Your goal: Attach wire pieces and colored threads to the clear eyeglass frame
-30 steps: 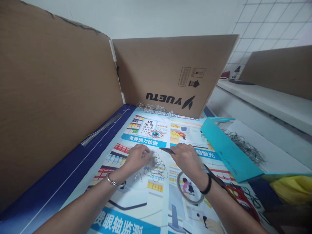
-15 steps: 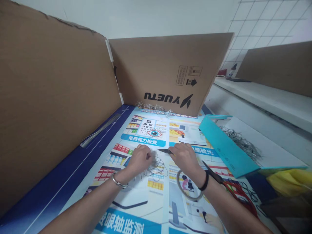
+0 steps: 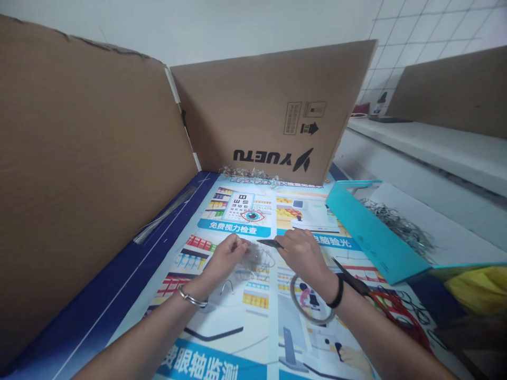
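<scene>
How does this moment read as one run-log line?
Left hand: at thin wire tangle, grip unclear | Right hand: holding dark pointed tool, tip leftward | Nearby: ring, scissors | Right side: teal box containing wire pieces

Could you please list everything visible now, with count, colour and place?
Cardboard panels: 3, brown, left, back, far right
Wall: pale, behind; tiled right
Ledge: 1, white, right
Bottle: 1, dark top, on ledge
Flat object: 1, dark, on ledge
Printed covering: blue and white, under hands
Strands: bundle, silvery, by left panel
Scraps: uncounted, silvery, at back panel
Box: 1, teal and white, right
Wires: uncounted, grey, in box
Yellow object: 1, yellow, lower right
Scissors: 1 pair, black blades, right
Ring: 1, grey, near right wrist
Wire tangle: 1, grey, between hands
Pointed tool: 1, dark, in right hand
Bracelet: 1, silver, left wrist
Band: 1, black, right wrist
Left hand: 1, bare, at tangle
Right hand: 1, bare, holding tool
</scene>
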`<action>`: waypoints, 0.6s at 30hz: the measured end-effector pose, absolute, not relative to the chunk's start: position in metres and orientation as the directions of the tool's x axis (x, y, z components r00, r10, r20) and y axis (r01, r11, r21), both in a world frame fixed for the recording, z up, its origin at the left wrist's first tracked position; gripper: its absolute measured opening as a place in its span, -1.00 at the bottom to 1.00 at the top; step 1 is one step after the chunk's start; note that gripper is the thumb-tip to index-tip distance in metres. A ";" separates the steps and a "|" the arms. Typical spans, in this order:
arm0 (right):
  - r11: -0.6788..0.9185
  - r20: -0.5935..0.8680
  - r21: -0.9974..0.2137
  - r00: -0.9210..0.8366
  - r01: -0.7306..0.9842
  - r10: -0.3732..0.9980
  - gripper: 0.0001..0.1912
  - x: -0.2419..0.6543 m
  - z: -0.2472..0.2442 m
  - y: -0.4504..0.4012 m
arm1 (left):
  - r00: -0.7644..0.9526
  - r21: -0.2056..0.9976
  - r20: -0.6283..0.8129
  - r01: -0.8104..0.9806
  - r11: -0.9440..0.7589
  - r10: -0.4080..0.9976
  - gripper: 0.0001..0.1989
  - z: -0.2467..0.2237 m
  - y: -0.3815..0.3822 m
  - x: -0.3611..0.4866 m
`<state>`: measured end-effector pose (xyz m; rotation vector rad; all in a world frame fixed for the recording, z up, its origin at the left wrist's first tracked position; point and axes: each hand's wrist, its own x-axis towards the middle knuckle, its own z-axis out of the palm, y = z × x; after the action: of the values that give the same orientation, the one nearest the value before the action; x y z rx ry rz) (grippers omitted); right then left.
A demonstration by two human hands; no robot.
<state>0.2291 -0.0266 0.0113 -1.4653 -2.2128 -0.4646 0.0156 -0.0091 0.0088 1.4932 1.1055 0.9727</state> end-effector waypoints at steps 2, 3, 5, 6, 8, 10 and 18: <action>0.385 0.552 0.025 -0.333 0.923 0.764 -0.94 0.228 0.010 -0.027 | 0.256 0.987 0.052 0.137 -0.089 0.965 -0.77 0.009 -0.009 0.017; 0.387 0.561 0.021 -0.331 0.922 0.759 -0.94 0.228 0.009 -0.027 | 0.253 0.987 0.058 0.130 -0.094 0.966 -0.77 0.008 -0.010 0.017; 0.398 0.574 0.017 -0.335 0.917 0.748 -0.93 0.227 0.007 -0.027 | 0.247 0.988 0.067 0.121 -0.099 0.967 -0.78 0.007 -0.010 0.017; 0.403 0.579 0.018 -0.338 0.915 0.742 -0.93 0.226 0.007 -0.027 | 0.246 0.988 0.066 0.122 -0.098 0.967 -0.79 0.007 -0.011 0.017; 0.412 0.586 0.024 -0.347 0.911 0.732 -0.93 0.225 0.006 -0.028 | 0.242 0.985 0.062 0.144 -0.099 0.968 -0.80 0.006 -0.011 0.016; 0.418 0.595 0.028 -0.351 0.908 0.722 -0.92 0.225 0.005 -0.028 | 0.227 0.978 0.065 0.178 -0.107 0.972 -0.79 0.006 -0.012 0.016; 0.431 0.625 0.042 -0.361 0.901 0.692 -0.91 0.224 0.001 -0.028 | 0.195 0.968 0.086 0.216 -0.128 0.977 -0.78 0.001 -0.012 0.016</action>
<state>0.2240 -0.0277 0.0010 -1.3391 -2.1607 -0.5217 0.0160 -0.0118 0.0007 1.5401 1.1782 1.0289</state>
